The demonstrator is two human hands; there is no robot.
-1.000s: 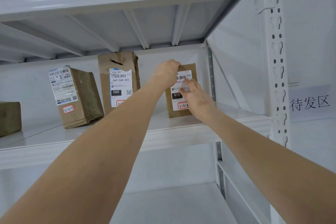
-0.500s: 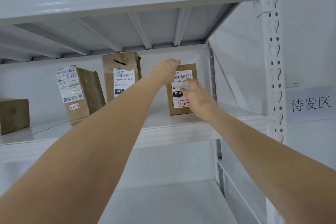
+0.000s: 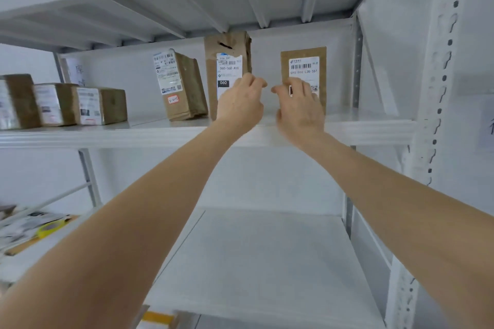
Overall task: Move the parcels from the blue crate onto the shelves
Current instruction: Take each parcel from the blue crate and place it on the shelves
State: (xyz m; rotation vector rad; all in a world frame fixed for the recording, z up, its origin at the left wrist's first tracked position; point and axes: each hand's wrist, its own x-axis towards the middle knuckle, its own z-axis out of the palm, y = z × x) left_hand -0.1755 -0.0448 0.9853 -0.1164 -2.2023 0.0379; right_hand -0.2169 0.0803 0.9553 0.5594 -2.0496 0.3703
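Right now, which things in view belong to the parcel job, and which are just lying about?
Job: 010 parcel, 060 parcel, tilted parcel, three left parcels, middle shelf, lower shelf.
Lying about: yellow tape roll, papers.

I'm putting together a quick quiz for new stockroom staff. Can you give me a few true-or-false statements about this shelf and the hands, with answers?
1. The parcel at the right stands upright on the shelf. True.
2. The left hand and right hand carry a parcel between them. False: both hold nothing, and only the back wall shows in the gap between them.
3. The label on the parcel at the right begins 060. False: it begins 010. The 060 label is on the tall parcel beside it.
4. A third parcel, left of the tall parcel, stands tilted. True.
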